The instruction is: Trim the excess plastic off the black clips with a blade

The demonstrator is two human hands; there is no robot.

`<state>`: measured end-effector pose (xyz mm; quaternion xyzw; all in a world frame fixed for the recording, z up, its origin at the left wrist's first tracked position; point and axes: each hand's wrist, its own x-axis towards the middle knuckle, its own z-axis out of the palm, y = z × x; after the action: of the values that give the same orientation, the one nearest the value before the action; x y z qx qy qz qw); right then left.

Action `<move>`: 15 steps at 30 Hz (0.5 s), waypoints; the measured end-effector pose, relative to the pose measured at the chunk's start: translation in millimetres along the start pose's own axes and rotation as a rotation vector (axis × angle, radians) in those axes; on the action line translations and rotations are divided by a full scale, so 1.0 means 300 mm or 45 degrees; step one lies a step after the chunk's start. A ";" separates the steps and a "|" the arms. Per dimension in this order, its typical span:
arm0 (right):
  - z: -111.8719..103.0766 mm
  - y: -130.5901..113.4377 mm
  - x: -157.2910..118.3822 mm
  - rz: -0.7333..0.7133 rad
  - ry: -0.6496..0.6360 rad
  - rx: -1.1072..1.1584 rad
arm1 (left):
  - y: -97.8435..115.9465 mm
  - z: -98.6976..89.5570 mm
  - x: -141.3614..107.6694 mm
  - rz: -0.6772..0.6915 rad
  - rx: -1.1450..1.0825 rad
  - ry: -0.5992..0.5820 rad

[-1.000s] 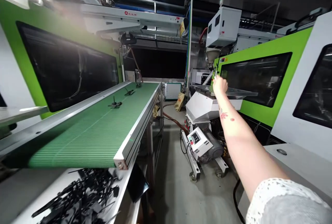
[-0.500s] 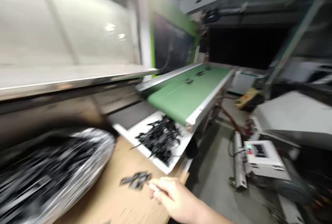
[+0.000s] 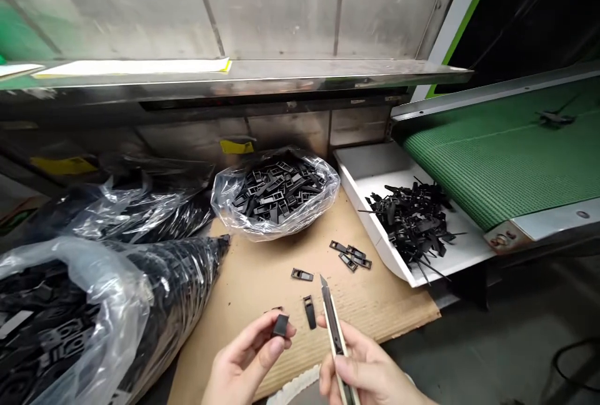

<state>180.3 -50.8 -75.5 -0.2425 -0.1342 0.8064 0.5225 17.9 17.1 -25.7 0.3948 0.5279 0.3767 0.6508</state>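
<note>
Between the thumb and fingers of my left hand (image 3: 250,355) is a small black plastic part (image 3: 280,325), its far end hidden by the fingers. My right hand (image 3: 365,361) grips a utility knife (image 3: 332,324), its blade out and pointing away from me. Just beyond the two hands, a loose black plastic clip (image 3: 309,312) and another black clip (image 3: 302,274) lie on the cardboard (image 3: 253,274). A small cluster of black clips (image 3: 351,255) rests farther right, near the white tray.
A clear bag (image 3: 276,230) full of black clips stands at the back. More filled bags (image 3: 182,274) crowd the left. At right, a white tray (image 3: 375,230) holds tangled black parts (image 3: 417,220) under the end of a green conveyor belt (image 3: 506,155). A metal ledge (image 3: 290,77) runs across the back.
The view has swung left from the conveyor to the cardboard. Both hands now show, the left with a black part and the right with the knife; earlier only one hand was visible.
</note>
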 end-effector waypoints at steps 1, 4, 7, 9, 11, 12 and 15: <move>-0.007 0.000 -0.003 0.000 -0.030 -0.002 | 0.002 0.005 -0.005 -0.005 -0.002 0.004; -0.004 -0.015 -0.008 -0.020 -0.055 -0.013 | 0.014 0.035 -0.017 0.001 0.002 0.022; 0.012 -0.030 -0.019 -0.014 -0.057 -0.052 | 0.019 0.073 -0.028 0.054 -0.006 0.053; 0.020 -0.039 -0.027 -0.021 -0.033 -0.086 | 0.019 0.093 -0.034 0.083 0.009 0.049; 0.024 -0.054 -0.034 -0.051 0.006 -0.144 | 0.021 0.107 -0.039 0.091 0.030 0.023; 0.026 -0.066 -0.039 -0.070 0.029 -0.195 | 0.024 0.112 -0.040 0.091 0.037 0.012; 0.037 -0.123 -0.066 -0.227 0.155 -0.638 | 0.039 0.126 -0.049 0.106 0.078 -0.001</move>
<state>209.5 -52.9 -43.8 -0.3995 -0.3185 0.6828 0.5223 52.0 4.2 -4.3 0.4362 0.5221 0.3870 0.6223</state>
